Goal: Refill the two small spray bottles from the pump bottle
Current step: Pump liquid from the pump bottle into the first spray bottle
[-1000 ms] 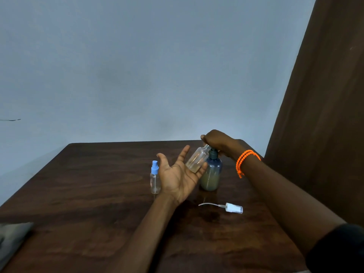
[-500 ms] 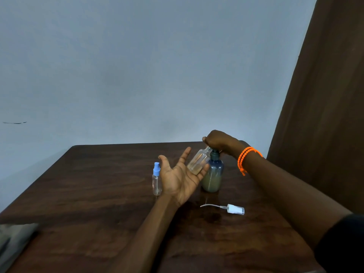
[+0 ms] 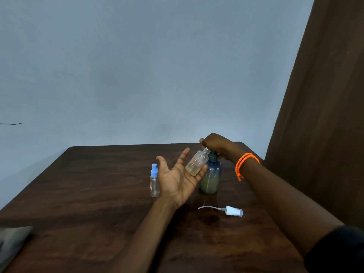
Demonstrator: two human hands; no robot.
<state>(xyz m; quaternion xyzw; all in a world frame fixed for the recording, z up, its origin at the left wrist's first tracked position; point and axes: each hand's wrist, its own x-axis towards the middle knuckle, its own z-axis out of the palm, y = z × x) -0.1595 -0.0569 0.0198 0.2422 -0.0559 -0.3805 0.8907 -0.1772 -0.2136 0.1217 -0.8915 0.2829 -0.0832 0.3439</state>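
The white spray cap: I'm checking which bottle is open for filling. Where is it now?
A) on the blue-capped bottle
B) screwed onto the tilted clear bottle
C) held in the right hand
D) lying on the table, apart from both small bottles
D: the white spray cap lies on the table with its tube sticking out, in front of the pump bottle.

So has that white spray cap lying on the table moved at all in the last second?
No. The white spray cap still lies on the table, in front of the pump bottle as before; only the camera shifted slightly.
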